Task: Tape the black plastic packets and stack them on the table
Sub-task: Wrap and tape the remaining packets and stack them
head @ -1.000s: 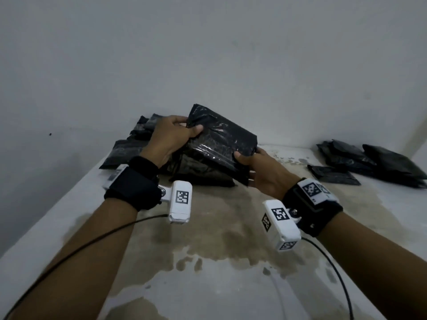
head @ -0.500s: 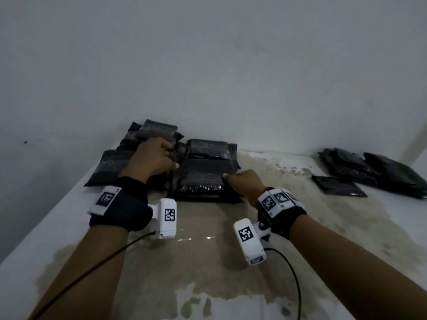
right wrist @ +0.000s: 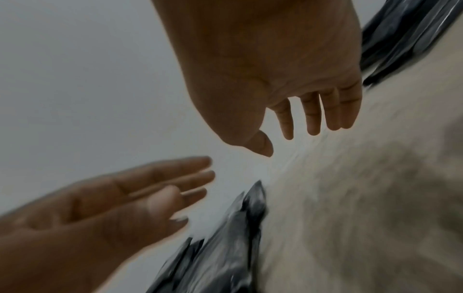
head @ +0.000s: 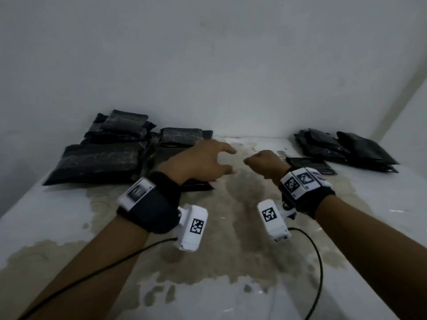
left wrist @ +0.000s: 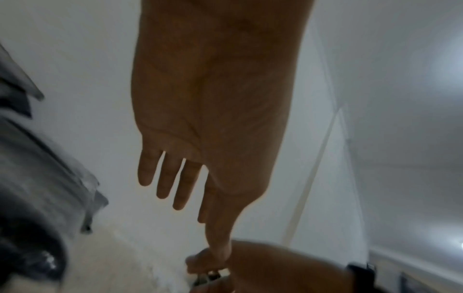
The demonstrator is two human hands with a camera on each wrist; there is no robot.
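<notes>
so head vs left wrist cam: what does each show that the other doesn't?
Head only: the stained white table, the pile of black plastic packets at far right, and both wrist-worn camera rigs with their cables.

Left wrist only: the left hand's palm side, fingers straight and holding nothing.

Both: the left hand, the right hand, the stack of black plastic packets on the left and the white wall. In the head view neither hand touches a packet.
</notes>
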